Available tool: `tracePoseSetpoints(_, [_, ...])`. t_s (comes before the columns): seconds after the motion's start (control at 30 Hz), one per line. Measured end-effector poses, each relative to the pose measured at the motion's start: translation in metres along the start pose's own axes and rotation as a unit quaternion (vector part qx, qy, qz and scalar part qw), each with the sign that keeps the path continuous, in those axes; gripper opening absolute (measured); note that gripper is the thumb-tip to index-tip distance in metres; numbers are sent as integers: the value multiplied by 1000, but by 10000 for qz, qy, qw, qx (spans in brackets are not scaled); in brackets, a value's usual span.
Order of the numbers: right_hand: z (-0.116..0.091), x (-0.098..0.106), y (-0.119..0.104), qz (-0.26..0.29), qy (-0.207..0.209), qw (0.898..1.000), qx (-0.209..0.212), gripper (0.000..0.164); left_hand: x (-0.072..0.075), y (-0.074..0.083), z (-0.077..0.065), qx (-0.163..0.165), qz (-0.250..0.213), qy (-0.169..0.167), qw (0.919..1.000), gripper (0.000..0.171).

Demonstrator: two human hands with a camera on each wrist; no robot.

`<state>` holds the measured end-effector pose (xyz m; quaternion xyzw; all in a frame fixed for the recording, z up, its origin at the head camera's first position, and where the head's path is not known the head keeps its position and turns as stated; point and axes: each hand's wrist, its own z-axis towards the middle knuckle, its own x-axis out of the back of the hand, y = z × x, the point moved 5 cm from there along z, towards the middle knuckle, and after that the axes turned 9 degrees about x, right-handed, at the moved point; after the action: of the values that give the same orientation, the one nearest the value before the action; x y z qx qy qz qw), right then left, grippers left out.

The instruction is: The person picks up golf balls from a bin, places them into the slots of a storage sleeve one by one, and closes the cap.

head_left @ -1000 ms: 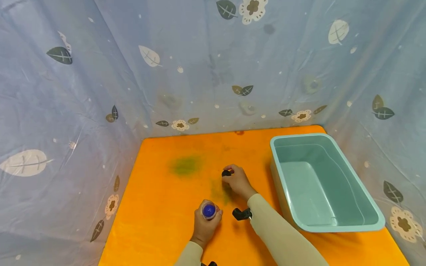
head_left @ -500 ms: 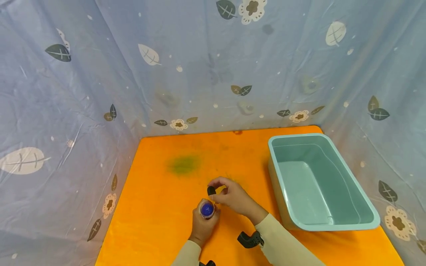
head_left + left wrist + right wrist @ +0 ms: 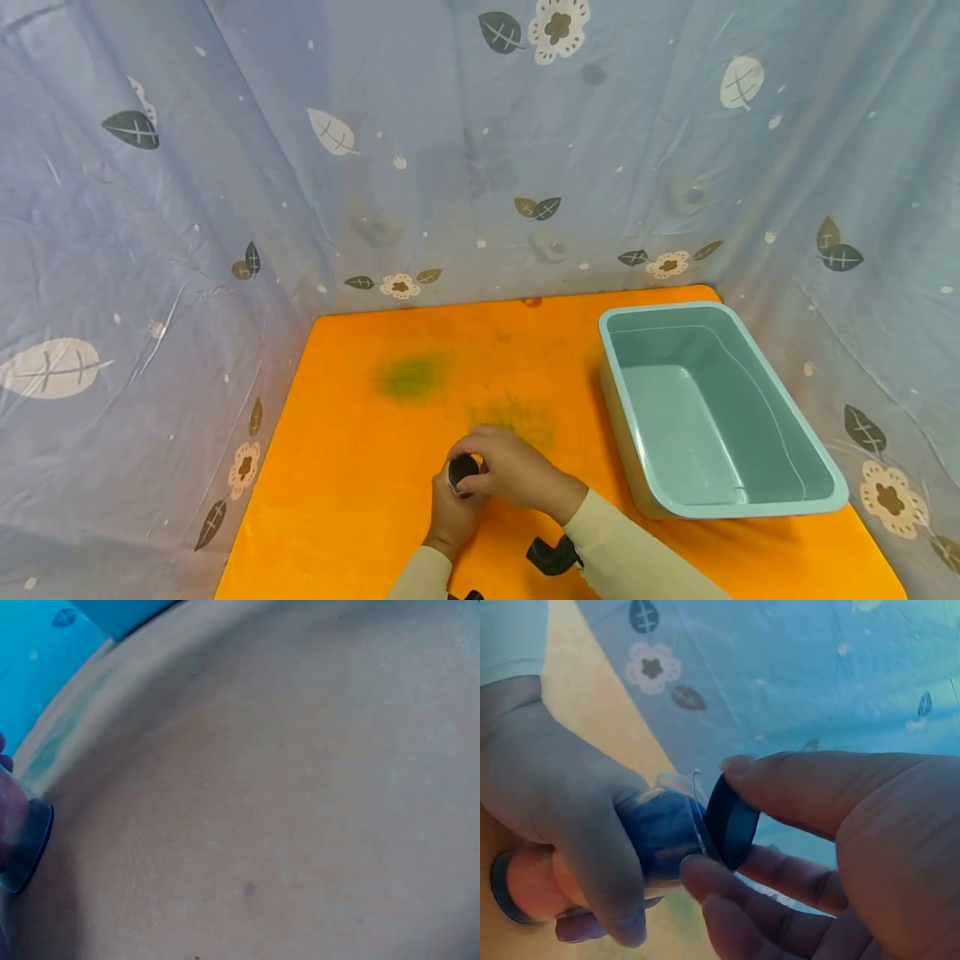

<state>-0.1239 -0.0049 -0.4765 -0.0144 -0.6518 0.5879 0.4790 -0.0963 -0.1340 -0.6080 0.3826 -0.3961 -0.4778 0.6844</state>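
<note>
A clear tube (image 3: 660, 836) holds a blue ball (image 3: 662, 821) near its mouth and pinkish-orange contents (image 3: 532, 885) lower down. Its dark base (image 3: 34, 847) also shows at the edge of the left wrist view. My left hand (image 3: 452, 517) grips the tube around its middle, keeping it upright over the table. With thumb and fingers, my right hand (image 3: 521, 471) pinches a round black lid (image 3: 462, 473) at the tube's mouth. In the right wrist view the lid tilts against the clear rim, and the head view has it covering the blue ball.
A teal plastic bin (image 3: 750, 510) stands on the right part of the orange tabletop (image 3: 360, 467). Greenish stains (image 3: 412, 375) mark the surface. Blue patterned curtains (image 3: 450, 167) enclose the back and both sides.
My right hand has brought the black lid from the table's middle, leftward and nearer to me, onto the tube's mouth. My left hand has stayed nearly in place with the tube.
</note>
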Motion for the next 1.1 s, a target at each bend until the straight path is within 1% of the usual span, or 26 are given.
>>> tracePoseSetpoints(0.07, [2, -2, -5, -427, -108, 9990, 75, 28, 1, 1, -1, 16, 39, -25, 10000, 38])
tracePoseSetpoints(0.13, [3, -4, -9, -875, -206, 9959, 104, 28, 1, 1, -1, 39, 25, -105, 9999, 39])
tracePoseSetpoints(0.23, [5, -5, -16, -1503, -335, 9879, 183, 25, 0, 0, -1, 48, -72, -247, 9997, 38])
tracePoseSetpoints(0.3, [8, -5, -22, -1826, -361, 9823, 223, 22, 0, -1, -1, 48, -150, -289, 9995, 35])
tracePoseSetpoints(0.37, [11, -6, -27, -2182, -390, 9747, 284, 18, 1, -2, 0, 83, -238, -296, 9992, 35])
tracePoseSetpoints(0.47, [13, -7, -35, -2746, -446, 9597, 389, 10, 1, -2, 0, 147, -345, -277, 9989, 37])
tracePoseSetpoints(0.5, [14, -8, -36, -2895, -485, 9551, 411, 10, 1, -3, 0, 141, -359, -269, 9989, 38])
tracePoseSetpoints(0.57, [15, -9, -38, -3109, -560, 9479, 412, 16, 1, -2, 0, 147, -324, -275, 9990, 40])
tracePoseSetpoints(0.6, [16, -10, -38, -3137, -597, 9468, 393, 20, 1, -1, 0, 165, -307, -289, 9990, 41])
tracePoseSetpoints(0.7, [17, -8, -38, -3014, -625, 9509, 311, 20, 1, 1, 2, 193, -214, -325, 9991, 42])
tracePoseSetpoints(0.83, [14, -6, -32, -2646, -551, 9624, 258, 9, 2, 0, 3, 419, -120, -364, 9984, 39])
tracePoseSetpoints(0.9, [8, -6, -25, -2405, -452, 9691, 297, 13, 1, 0, 3, 544, -99, -439, 9975, 35])
tracePoseSetpoints(0.97, [-1, -7, -16, -2080, -337, 9771, 308, 22, 0, 1, 2, 730, 5, -522, 9960, 31])
tracePoseSetpoints(1.03, [-13, -5, -7, -1633, -66, 9863, 213, 31, -2, 3, 2, 937, 31, -666, 9934, 30])
tracePoseSetpoints(1.1, [-29, 1, 2, -1144, 398, 9926, 58, 36, -5, 8, 5, 1076, 91, -768, 9912, 26])
